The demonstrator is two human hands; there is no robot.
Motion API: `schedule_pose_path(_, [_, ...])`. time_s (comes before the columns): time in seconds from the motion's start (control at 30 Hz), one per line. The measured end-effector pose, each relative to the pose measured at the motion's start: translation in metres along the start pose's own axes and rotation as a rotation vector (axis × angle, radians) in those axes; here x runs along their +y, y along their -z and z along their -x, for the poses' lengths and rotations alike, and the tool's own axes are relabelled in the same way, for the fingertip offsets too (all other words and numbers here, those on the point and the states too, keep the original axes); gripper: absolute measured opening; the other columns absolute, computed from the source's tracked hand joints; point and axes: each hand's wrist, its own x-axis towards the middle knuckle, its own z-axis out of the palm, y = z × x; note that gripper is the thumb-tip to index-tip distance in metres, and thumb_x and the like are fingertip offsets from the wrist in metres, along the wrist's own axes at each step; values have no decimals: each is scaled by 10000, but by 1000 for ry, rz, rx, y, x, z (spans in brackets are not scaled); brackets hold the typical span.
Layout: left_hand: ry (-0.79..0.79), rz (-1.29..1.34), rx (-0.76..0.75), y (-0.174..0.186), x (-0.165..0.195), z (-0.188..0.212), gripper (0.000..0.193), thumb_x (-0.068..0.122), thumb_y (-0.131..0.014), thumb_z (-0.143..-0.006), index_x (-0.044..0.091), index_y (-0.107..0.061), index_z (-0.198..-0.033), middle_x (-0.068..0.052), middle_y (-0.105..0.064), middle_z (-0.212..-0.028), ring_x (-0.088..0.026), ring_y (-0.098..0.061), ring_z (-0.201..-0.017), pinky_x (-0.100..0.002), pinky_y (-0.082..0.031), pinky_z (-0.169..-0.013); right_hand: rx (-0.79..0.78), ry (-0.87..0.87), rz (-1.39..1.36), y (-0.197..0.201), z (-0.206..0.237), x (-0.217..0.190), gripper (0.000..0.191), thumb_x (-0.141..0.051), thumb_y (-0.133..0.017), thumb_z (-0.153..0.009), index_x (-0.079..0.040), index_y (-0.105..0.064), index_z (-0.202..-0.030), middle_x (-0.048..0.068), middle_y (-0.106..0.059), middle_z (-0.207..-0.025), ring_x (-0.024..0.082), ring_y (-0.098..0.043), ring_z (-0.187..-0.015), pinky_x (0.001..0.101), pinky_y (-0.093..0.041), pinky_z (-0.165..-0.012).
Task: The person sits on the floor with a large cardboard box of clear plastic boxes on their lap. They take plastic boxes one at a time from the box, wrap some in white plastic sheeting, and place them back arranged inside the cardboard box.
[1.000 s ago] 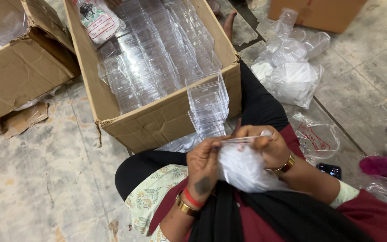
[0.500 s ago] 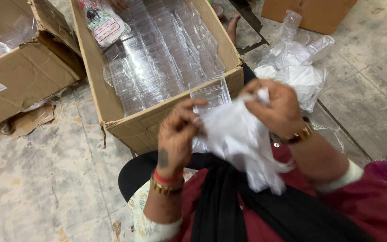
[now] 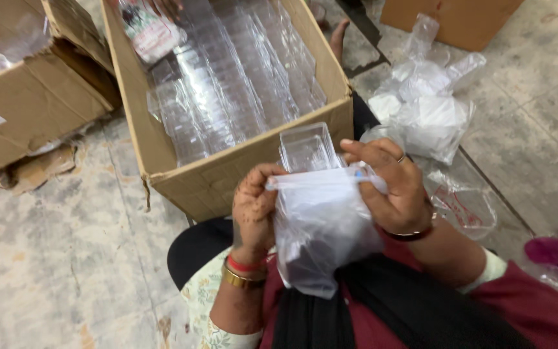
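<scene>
A clear plastic bag [image 3: 321,226] hangs between both hands above the person's lap, its long axis running down toward the body and its sealed top edge stretched level from left to right. The left hand [image 3: 253,210] pinches the top edge's left end; the right hand [image 3: 392,187] is closed on its right end. A clear plastic box [image 3: 306,147] stands just behind the top edge, open side up. Beyond it on the floor sits a cardboard carton [image 3: 182,174] filled with rows of clear boxes.
</scene>
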Motion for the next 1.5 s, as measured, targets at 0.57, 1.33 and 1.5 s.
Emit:
schedule_pose_path(0.57, [-223, -819, 174, 1, -29, 73, 448, 362, -452, -1117, -19, -654, -996, -85, -689, -1011, -148, -649, -938, -272, -512, -860, -369, -736, -533, -16, 73, 0, 462, -285, -660, -968, -75, -644, -1379, 74, -779, -1160, 180, -725, -1088, 309, -556, -941])
schedule_pose_path(1.33, [-533, -928, 205, -36, -29, 45, 438, 351, -573, -1103, 12, -478, -1362, -183, -496, -1435, -267, -519, -1358, -411, -419, -1201, 502, -1369, 42, 98, 114, 325, 643, -507, -804, -908, 17, -673, -1256, 166, -707, -1191, 249, -693, -1034, 366, -526, -902])
schedule_pose_path(1.5, [-478, -912, 157, -42, -24, 42, 430, 328, -597, -1095, 16, -500, -1374, -183, -517, -1447, -287, -529, -1382, -421, -420, -1215, 337, -1060, 37, 71, 103, 247, 336, -258, -672, -959, -6, -706, -1179, 107, -746, -1119, 166, -708, -984, 310, -567, -859])
